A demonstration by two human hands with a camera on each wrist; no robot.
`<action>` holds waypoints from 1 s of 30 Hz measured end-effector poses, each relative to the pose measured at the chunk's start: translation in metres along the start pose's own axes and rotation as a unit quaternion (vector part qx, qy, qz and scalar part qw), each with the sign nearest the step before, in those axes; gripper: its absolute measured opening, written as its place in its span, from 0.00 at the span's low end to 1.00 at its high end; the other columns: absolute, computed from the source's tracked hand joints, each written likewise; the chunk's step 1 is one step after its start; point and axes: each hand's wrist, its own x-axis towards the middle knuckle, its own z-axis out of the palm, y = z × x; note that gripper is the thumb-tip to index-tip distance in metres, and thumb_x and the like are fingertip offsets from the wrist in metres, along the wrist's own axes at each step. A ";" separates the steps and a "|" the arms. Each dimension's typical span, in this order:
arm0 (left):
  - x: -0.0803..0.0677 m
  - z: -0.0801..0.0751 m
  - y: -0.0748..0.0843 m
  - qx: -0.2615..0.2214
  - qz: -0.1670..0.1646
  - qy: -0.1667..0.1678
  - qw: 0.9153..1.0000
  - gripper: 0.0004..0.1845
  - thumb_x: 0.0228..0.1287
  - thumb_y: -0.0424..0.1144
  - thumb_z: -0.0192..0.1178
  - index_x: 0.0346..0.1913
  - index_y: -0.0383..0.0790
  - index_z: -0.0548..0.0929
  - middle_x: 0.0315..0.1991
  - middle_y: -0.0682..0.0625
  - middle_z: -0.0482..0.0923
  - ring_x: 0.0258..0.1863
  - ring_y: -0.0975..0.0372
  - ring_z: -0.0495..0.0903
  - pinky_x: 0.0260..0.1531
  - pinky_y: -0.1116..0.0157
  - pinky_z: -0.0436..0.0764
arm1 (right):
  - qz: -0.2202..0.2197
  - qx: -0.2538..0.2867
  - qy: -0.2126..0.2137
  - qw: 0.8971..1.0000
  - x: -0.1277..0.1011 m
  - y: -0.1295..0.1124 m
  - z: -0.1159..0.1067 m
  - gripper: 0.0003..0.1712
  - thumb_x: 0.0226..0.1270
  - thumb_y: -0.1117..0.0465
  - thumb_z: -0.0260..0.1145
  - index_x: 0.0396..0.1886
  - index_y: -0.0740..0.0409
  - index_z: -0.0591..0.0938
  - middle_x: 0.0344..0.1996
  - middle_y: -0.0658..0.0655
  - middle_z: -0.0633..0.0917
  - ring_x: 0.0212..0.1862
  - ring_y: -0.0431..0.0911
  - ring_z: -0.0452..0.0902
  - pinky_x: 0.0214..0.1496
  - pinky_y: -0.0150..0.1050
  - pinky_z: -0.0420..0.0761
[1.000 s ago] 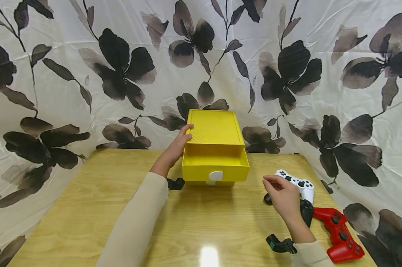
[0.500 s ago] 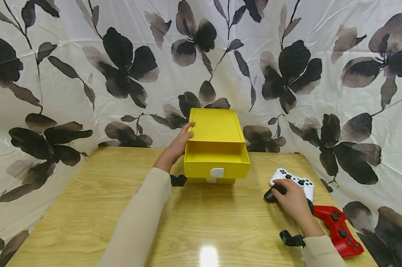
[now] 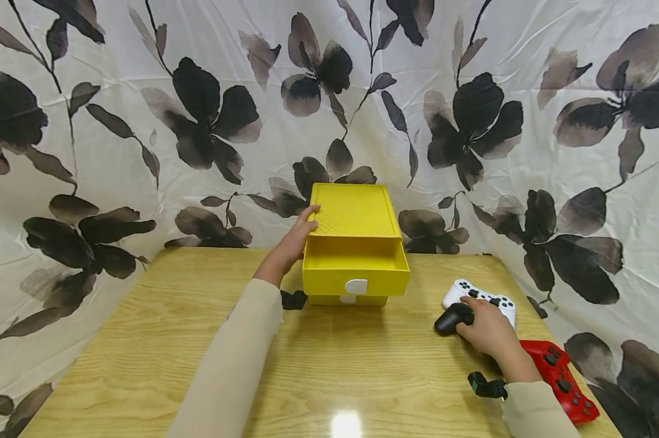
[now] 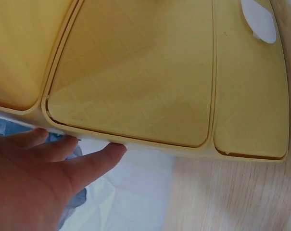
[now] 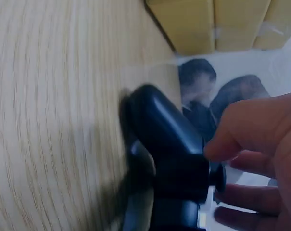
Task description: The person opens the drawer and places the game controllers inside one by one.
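My left hand [image 3: 296, 239] rests against the left side of a small yellow drawer box [image 3: 354, 210]. Its fingers lie fairly straight along the wall, as the left wrist view shows. The upper drawer [image 3: 357, 281], with a white tab on its front, is pulled out and nothing shows inside it. Over on the right, my right hand [image 3: 490, 328] grips a black game controller [image 3: 453, 319] from above. In the right wrist view the thumb meets the black controller [image 5: 164, 125] beside its stick, with other fingers beyond; the hand hides much of it in the head view.
A white game controller [image 3: 507, 309] lies just behind the right hand. Nearer the right table edge is a red game controller [image 3: 565, 380], partly covered by the right forearm. A floral cloth [image 3: 225, 36] hangs behind the wooden table [image 3: 198, 292].
My right hand has come down onto the black controller and taken hold of it; its handle now looks slightly turned. The left hand stays at the drawer box.
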 end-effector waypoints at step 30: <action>-0.002 -0.001 0.002 0.011 -0.011 -0.002 1.000 0.27 0.73 0.55 0.36 0.73 0.69 0.49 0.78 0.53 0.35 0.73 0.44 0.55 0.59 0.34 0.66 | -0.020 -0.021 -0.058 0.998 0.001 0.022 0.006 0.41 0.46 0.64 0.71 0.63 0.72 0.70 0.54 0.72 0.79 0.54 0.64 0.76 0.51 0.59 0.75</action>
